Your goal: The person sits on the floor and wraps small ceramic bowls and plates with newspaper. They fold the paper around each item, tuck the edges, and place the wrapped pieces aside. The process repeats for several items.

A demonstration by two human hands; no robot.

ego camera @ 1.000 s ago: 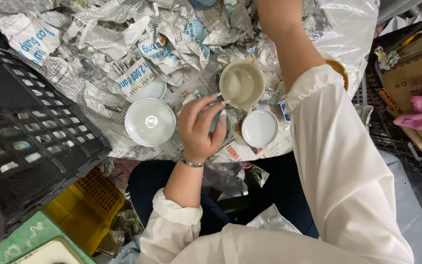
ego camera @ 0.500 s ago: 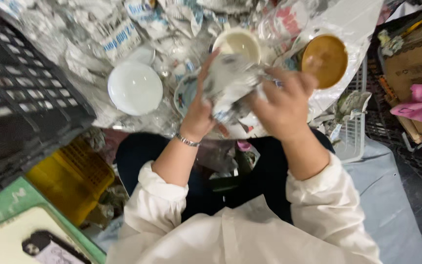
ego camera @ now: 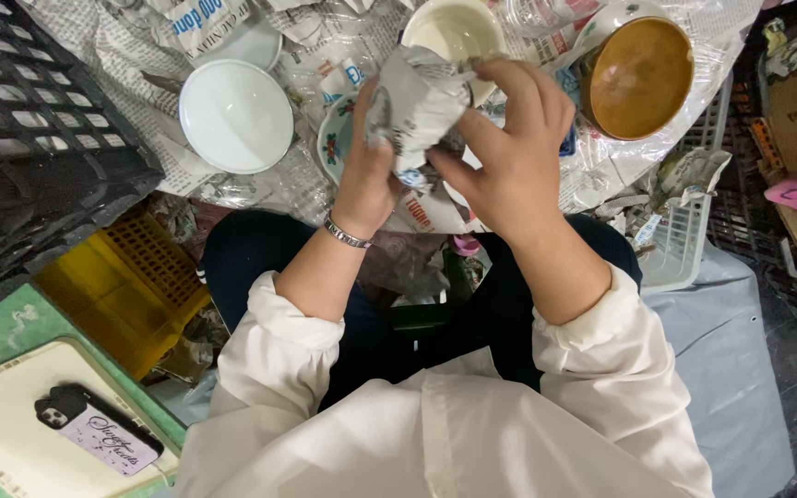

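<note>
Both my hands hold a newspaper-wrapped bundle (ego camera: 417,101) in front of me, above my lap. My left hand (ego camera: 366,175), with a metal bracelet at the wrist, grips its left side. My right hand (ego camera: 509,152) clasps its right side with fingers curled over the paper. What is inside the paper is hidden. Just behind the bundle stands a cream bowl (ego camera: 454,32); a flower-patterned plate (ego camera: 336,138) lies partly under my left hand.
A white bowl (ego camera: 235,115) sits at left on crumpled newspaper, a brown bowl (ego camera: 640,78) at right. Black crate (ego camera: 29,138) and yellow crate (ego camera: 126,286) at left; white basket (ego camera: 689,240) at right. A phone (ego camera: 94,429) rests on a tray at lower left.
My right hand came down from the far side and joined the left on the wrapped bundle, which is now lifted. The view shifted, bringing the brown bowl and the phone into sight.
</note>
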